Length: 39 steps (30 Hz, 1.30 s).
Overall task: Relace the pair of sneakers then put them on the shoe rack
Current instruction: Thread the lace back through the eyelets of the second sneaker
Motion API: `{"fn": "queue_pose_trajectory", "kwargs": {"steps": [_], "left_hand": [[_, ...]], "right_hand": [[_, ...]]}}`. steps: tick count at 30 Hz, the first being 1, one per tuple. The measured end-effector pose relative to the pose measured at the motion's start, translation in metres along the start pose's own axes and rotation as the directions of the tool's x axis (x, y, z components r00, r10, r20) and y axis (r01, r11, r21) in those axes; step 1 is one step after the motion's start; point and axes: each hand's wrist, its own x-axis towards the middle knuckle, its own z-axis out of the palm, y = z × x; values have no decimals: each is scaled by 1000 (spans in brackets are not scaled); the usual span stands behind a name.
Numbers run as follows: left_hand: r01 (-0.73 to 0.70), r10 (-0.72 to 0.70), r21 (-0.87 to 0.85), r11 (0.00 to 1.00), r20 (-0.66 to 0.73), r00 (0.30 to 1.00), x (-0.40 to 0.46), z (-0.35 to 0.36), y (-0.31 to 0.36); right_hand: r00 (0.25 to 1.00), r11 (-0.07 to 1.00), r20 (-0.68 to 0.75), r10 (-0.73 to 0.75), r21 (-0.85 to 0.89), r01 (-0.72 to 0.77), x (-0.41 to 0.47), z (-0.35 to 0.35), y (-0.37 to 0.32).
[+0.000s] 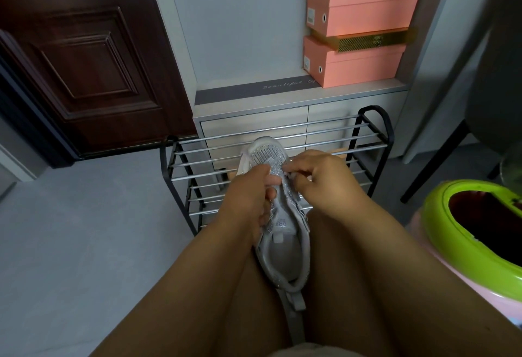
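A grey sparkly sneaker (282, 243) lies on my lap between my knees, toe pointing away toward the shoe rack (367, 130). My left hand (248, 195) grips the sneaker's left side near the tongue, thumb on top. My right hand (319, 178) pinches something small at the lace area on the right side of the upper; the lace itself is too small to make out. The black-framed rack with silver bars stands on the floor just beyond the shoe. The second sneaker is not in view.
A stack of pink shoe boxes (361, 57) sits on a grey cabinet ledge behind the rack. A dark wooden door (84, 60) is at left. A lime-green and pink bin (480, 229) stands at my right, with a dark chair (497, 102) behind it.
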Motion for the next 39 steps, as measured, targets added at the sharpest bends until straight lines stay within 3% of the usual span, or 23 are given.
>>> {"fn": "queue_pose_trajectory", "kwargs": {"steps": [4, 9, 15, 19, 26, 32, 39], "left_hand": [[-7, 7, 15, 1000, -4, 1000, -2, 0, 6], [-6, 3, 87, 996, 34, 999, -5, -2, 11], [-33, 29, 139, 990, 32, 999, -2, -4, 9], [-135, 147, 242, 961, -34, 989, 2, -3, 2], [-321, 422, 584, 745, -40, 906, 11, -2, -20], [-255, 567, 852, 457, -58, 822, 14, 12, -27], [-292, 579, 851, 436, -17, 815, 14, 13, -27]], "right_hand": [[992, 982, 113, -54, -175, 73, -5, -3, -13], [979, 984, 203, 2, -174, 34, -5, -5, -13], [979, 997, 198, 54, -57, -43, -1, -7, -3], [980, 993, 191, 58, 90, -77, -1, -7, 3], [975, 988, 212, 71, 116, -97, 0, -8, 5], [971, 985, 218, 96, 120, -124, 0, -9, 4], [970, 984, 221, 100, 124, -130, 0, -10, 9]]}}
